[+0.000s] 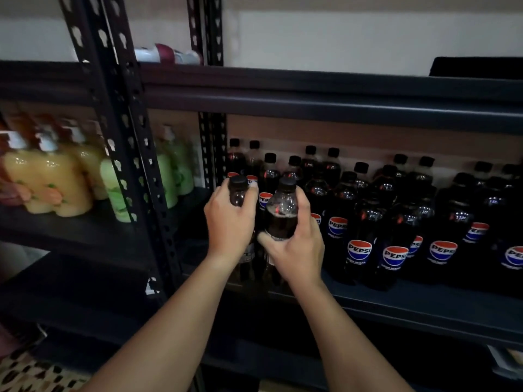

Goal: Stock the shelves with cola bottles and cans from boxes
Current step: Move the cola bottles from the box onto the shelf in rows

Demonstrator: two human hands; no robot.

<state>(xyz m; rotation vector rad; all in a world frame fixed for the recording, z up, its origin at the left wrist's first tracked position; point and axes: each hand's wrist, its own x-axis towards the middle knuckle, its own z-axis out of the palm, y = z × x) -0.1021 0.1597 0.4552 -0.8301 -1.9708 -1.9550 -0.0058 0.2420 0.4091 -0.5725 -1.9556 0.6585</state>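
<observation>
At shelf (pixel 396 304) front: left hand (pixel 230 219), right hand (pixel 297 244) each grasping cola bottle (pixel 281 213).

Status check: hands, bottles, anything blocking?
Left hand and right hand each grip a cola bottle at the shelf front. Nothing blocking.

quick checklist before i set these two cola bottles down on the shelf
1. Left hand grips its bottle firmly: ok.
2. Right hand grips its bottle firmly: ok.
3. Both caps on: ok.
4. Both bottles roughly upright: ok.
5. Bare space on the shelf at the left end of the stocked Pepsi bottles: looks ok, though the hands hide part of it.
6. Bottle bases over the shelf board: cannot tell, too dark.
</observation>
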